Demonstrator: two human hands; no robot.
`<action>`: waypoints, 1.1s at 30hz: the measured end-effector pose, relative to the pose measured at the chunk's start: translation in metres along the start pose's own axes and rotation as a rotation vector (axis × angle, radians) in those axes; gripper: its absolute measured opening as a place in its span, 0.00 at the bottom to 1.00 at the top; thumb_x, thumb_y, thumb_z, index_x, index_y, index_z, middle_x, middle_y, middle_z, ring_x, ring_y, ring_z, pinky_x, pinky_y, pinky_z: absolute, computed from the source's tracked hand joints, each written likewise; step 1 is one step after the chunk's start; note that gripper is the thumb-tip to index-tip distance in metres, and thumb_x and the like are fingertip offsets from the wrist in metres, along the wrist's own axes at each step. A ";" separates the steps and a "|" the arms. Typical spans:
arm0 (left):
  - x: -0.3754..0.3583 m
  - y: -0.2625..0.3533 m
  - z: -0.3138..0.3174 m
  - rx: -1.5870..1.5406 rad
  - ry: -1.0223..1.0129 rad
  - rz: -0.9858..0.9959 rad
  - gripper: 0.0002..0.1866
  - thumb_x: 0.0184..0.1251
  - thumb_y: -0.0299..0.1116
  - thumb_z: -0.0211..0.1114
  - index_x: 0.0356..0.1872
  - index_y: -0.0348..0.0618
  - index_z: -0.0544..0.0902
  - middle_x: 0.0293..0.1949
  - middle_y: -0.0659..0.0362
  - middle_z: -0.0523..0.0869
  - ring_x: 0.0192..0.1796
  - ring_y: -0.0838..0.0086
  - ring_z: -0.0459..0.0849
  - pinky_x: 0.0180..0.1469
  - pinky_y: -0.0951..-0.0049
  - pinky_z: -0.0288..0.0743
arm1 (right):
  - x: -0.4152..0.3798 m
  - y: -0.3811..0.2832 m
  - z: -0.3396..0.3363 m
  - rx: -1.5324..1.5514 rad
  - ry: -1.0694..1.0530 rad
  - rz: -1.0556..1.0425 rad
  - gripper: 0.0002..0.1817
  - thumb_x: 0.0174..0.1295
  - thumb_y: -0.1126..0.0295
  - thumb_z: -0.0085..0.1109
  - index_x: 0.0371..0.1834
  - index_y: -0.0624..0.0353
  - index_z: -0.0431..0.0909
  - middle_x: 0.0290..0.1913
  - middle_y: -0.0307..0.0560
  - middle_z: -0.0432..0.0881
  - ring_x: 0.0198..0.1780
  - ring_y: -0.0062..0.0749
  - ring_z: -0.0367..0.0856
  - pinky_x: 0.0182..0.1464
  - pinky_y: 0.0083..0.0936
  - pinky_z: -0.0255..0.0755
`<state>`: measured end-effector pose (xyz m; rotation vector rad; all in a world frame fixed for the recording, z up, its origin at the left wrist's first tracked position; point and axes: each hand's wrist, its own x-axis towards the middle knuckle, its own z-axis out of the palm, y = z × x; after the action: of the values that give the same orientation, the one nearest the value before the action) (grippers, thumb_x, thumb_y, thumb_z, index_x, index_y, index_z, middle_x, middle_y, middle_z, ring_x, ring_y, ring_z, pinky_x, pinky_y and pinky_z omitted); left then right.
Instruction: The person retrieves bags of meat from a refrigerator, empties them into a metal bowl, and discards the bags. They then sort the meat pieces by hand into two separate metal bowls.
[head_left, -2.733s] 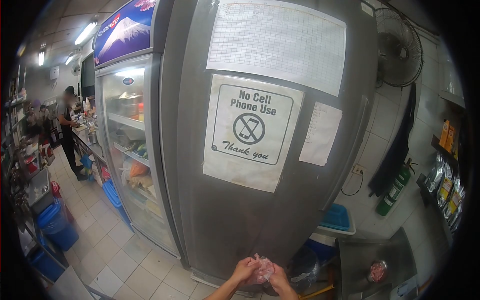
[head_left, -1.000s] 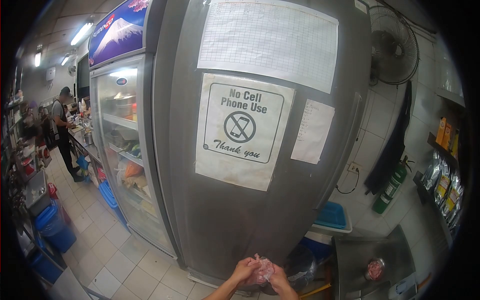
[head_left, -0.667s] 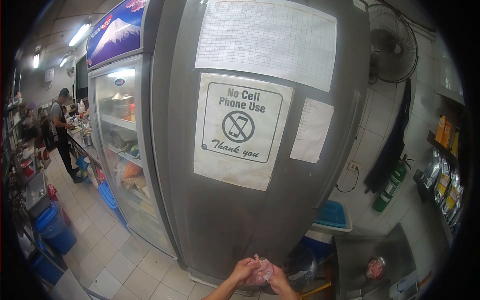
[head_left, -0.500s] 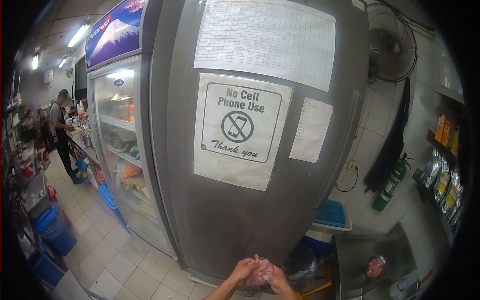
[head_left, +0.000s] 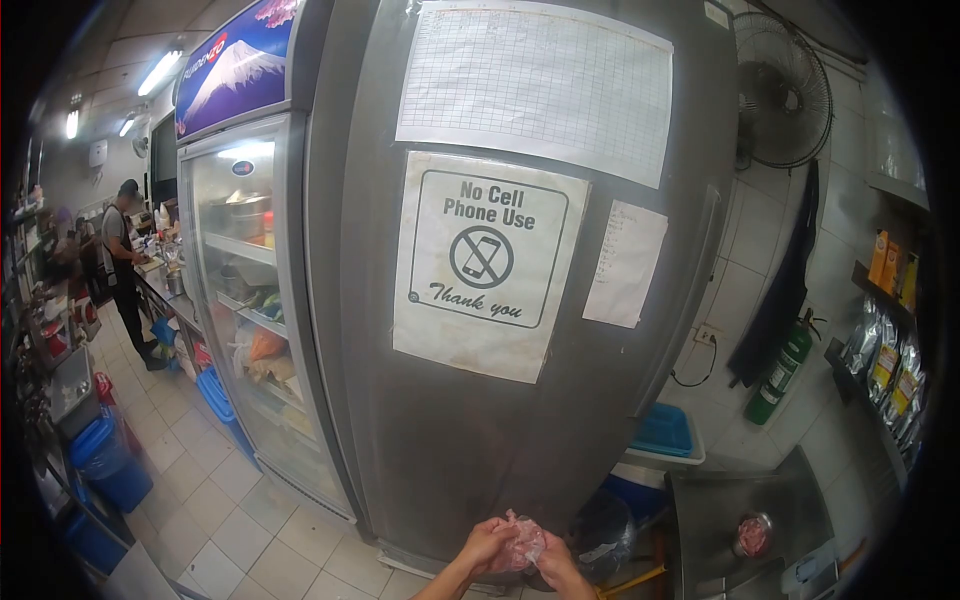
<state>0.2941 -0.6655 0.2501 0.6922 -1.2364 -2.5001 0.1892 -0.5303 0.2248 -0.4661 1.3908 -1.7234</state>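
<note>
At the bottom centre, my left hand (head_left: 486,541) and my right hand (head_left: 554,561) grip a clear plastic bag of raw pink meat (head_left: 519,547) from its two sides. The fingers of both are curled on the plastic, whose crumpled top sticks up between them. Behind the bag rises the grey side of a tall fridge (head_left: 450,450). To the right, a round container of raw meat (head_left: 753,535) sits on a steel worktop (head_left: 700,500).
A glass-door display fridge (head_left: 265,330) stands left of the grey one. Farther left are a blue bin (head_left: 110,470) and a person in an apron (head_left: 125,260) at a counter. A green gas cylinder (head_left: 780,378) and a blue tray (head_left: 662,430) are at right.
The view has shifted very slightly, so the fridge and its papers sit a little farther right. Both hands keep their hold on the bag, with hardly any movement.
</note>
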 end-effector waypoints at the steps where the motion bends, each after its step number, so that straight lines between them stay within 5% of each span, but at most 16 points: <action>1: -0.002 0.001 0.000 0.001 0.002 0.001 0.05 0.67 0.30 0.67 0.35 0.42 0.79 0.32 0.62 0.83 0.31 0.79 0.81 0.32 0.76 0.77 | -0.001 -0.002 0.001 0.016 -0.014 -0.009 0.25 0.57 0.81 0.68 0.60 0.66 0.74 0.53 0.44 0.82 0.52 0.30 0.82 0.55 0.26 0.77; 6: -0.007 0.000 -0.001 0.030 0.026 -0.001 0.05 0.67 0.30 0.67 0.36 0.42 0.79 0.32 0.61 0.83 0.31 0.79 0.81 0.32 0.76 0.78 | 0.000 0.011 -0.004 0.042 -0.047 -0.024 0.24 0.58 0.82 0.67 0.59 0.65 0.75 0.53 0.43 0.82 0.50 0.29 0.82 0.53 0.26 0.77; 9: -0.001 -0.015 -0.005 -0.004 0.022 0.015 0.06 0.68 0.30 0.67 0.36 0.42 0.79 0.32 0.61 0.83 0.31 0.78 0.82 0.31 0.76 0.78 | -0.009 0.019 -0.014 0.074 -0.208 -0.089 0.34 0.59 0.67 0.71 0.68 0.63 0.69 0.55 0.41 0.80 0.50 0.26 0.80 0.53 0.24 0.77; 12: 0.000 -0.022 -0.010 -0.017 0.001 0.012 0.06 0.68 0.30 0.67 0.36 0.41 0.79 0.32 0.61 0.83 0.32 0.78 0.82 0.33 0.75 0.79 | -0.010 0.015 -0.004 0.057 -0.073 -0.025 0.23 0.59 0.81 0.67 0.59 0.65 0.75 0.52 0.43 0.82 0.50 0.28 0.82 0.53 0.26 0.77; 33: -0.011 -0.016 -0.003 -0.034 0.052 0.061 0.08 0.67 0.30 0.65 0.43 0.38 0.82 0.36 0.60 0.85 0.36 0.77 0.83 0.37 0.75 0.80 | -0.003 0.020 -0.013 -0.029 -0.117 -0.002 0.22 0.61 0.75 0.68 0.58 0.63 0.75 0.49 0.41 0.82 0.47 0.25 0.82 0.50 0.24 0.76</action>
<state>0.3042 -0.6532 0.2394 0.6957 -1.1766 -2.4320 0.1890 -0.5207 0.2031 -0.5756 1.3329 -1.6531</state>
